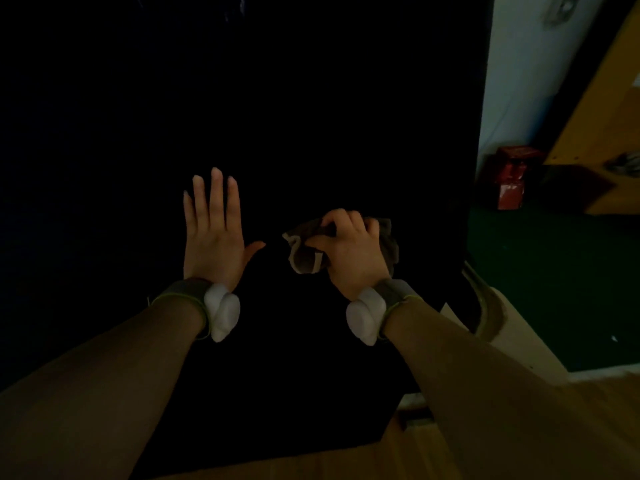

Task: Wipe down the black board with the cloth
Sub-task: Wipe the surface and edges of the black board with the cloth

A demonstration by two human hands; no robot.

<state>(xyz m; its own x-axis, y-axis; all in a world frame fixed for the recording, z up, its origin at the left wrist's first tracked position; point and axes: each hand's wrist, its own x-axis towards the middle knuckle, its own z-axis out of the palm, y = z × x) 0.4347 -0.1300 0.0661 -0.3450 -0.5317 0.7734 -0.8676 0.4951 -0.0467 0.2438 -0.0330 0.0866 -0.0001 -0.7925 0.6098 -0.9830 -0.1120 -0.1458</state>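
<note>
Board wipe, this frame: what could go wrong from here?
1. The cloth is bunched up in the right hand grip, so little of it may meet the black board; expect missed strips.
2. The left hand lies flat, fingers straight, seemingly against the board beside the cloth; it could leave prints or block the stroke.
3. The view is very dark, so leftover dirt may go unnoticed.

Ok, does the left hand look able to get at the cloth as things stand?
Probably yes. The left hand lies open on the black board, beside the cloth, with nothing between them; the right hand grips it.
</note>
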